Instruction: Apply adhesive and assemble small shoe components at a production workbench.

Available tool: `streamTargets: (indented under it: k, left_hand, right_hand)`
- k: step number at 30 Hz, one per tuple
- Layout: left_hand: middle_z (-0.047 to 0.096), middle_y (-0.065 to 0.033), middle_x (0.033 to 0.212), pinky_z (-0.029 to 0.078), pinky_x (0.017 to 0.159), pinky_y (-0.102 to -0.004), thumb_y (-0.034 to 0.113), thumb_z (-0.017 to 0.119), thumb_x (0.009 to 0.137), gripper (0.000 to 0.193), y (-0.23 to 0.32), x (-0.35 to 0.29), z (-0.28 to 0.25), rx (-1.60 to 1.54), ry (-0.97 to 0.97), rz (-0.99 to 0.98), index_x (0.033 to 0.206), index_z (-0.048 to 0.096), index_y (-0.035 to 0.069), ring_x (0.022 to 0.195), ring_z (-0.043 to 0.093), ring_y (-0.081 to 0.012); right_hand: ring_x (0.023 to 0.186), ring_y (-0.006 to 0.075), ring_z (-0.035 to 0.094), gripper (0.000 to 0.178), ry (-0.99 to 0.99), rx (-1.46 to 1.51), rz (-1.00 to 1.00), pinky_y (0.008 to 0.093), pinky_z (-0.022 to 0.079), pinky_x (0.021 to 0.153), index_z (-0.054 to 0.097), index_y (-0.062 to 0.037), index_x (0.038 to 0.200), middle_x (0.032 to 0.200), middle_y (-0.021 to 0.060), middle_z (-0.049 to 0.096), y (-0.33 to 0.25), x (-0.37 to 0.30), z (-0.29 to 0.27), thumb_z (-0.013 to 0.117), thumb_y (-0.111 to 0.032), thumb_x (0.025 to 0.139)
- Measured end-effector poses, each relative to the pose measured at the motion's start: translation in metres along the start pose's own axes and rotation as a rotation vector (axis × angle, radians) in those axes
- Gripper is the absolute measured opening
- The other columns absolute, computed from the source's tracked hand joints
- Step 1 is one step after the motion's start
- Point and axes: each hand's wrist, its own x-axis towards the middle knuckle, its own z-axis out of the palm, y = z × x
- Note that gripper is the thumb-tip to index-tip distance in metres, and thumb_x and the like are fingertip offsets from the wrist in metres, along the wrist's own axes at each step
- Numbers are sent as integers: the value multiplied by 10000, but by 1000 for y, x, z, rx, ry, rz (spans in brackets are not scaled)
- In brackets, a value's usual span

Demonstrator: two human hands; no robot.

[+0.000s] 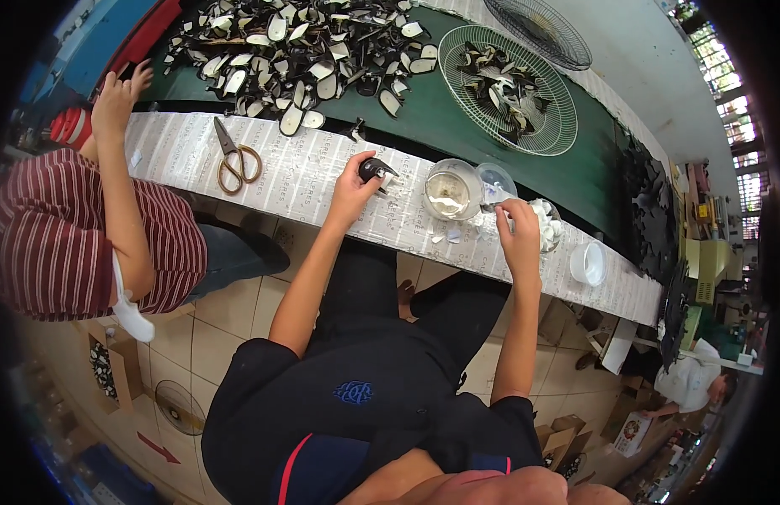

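Observation:
My left hand (351, 192) is closed around a small black piece with a white inner face (374, 171), probably a shoe part, held over the near edge of the table. Just right of it stands a clear round bowl (429, 199) with some liquid in the bottom. My right hand (520, 236) is by the bowl's right side, thumb and fingers pinched together on something too small to make out. Behind those fingertips a clear round lid or dish (498, 179) touches the bowl. Crumpled white scraps (547, 225) lie beside my right hand.
A large heap of black-and-white pieces (306, 50) covers the green table top (407, 126). More lie in a round wire basket (567, 126); another basket (541, 34) leans behind. Scissors (238, 168) and a white cup (588, 263) rest on the papered edge. A co-worker (95, 227) is at left.

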Motion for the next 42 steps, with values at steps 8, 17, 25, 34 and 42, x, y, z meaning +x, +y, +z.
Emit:
streamTargets:
  k: [8, 17, 25, 34, 42]
  left_hand:
    - [570, -51, 1074, 443, 875, -239, -28, 622, 862, 465, 2, -1, 0, -11, -21, -42, 1295, 456, 1, 990, 550, -106]
    - [569, -41, 1025, 463, 808, -223, -18, 619, 859, 464, 0, -3, -2, -6, -20, -2, 1289, 447, 0, 902, 557, -83]
    - [550, -44, 1021, 434, 829, -240, 14, 620, 883, 537, 5, 1, 10, -64, -17, 41, 1355, 365, 5, 923, 524, -106]
    - [564, -14, 757, 361, 471, -195, 134, 612, 919, 442, -12, -8, -25, 338, 175, -45, 1280, 359, 103, 560, 467, -78]
    - [632, -93, 929, 447, 587, -212, 359, 613, 923, 548, -5, -9, 13, 95, -10, -15, 1354, 388, 108, 755, 624, -156]
  right_hand:
    - [867, 283, 584, 88, 27, -124, -105, 364, 434, 781, 625, -25, 895, 922, 87, 634, -17, 5, -6, 663, -68, 829]
    - [869, 290, 581, 97, -60, -121, -114, 372, 434, 773, 623, -24, 900, 934, 94, 634, -14, -5, -7, 669, -55, 820]
    - [846, 281, 607, 96, 12, -43, -19, 361, 469, 750, 632, -13, 890, 918, 105, 643, -15, -13, -28, 672, -52, 811]
    - [716, 288, 606, 122, 297, 88, -225, 392, 490, 633, 588, -30, 789, 760, 118, 572, -27, -6, 9, 643, -137, 809]
    - [670, 127, 587, 224, 368, 898, 507, 271, 457, 559, 606, 6, 848, 844, 54, 636, -13, -25, 6, 619, -209, 908]
